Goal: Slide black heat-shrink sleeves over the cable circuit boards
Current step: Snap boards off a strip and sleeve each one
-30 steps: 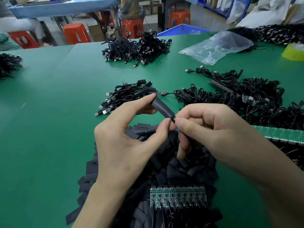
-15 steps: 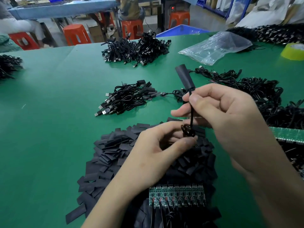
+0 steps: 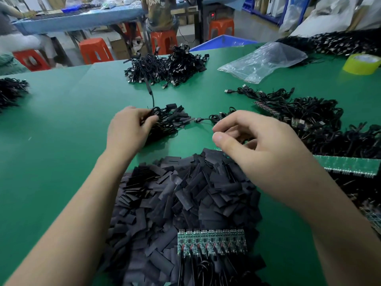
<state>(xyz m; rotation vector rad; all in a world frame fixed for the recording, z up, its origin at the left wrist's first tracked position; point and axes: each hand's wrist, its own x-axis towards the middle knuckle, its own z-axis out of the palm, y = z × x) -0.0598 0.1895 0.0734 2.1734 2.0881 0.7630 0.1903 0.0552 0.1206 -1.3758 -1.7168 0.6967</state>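
Two hands are over the green worktop (image 3: 51, 141). Left hand (image 3: 128, 129): fingers curled round the coil of a black cable (image 3: 153, 100), at the left edge of a small pile of sleeved cables (image 3: 173, 120). A heap of flat black heat-shrink sleeves (image 3: 185, 193) lies centre-near, with a strip of green circuit boards (image 3: 211, 241), wires attached, on its near edge. Right hand (image 3: 263, 149): over the heap, fingers loosely curled, thumb and forefinger apart, holding nothing. A tangle of black cables (image 3: 321, 124) lies at right.

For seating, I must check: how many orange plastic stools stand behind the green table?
4 orange plastic stools: far left, left of centre, centre, and right of centre. Others may be hidden.
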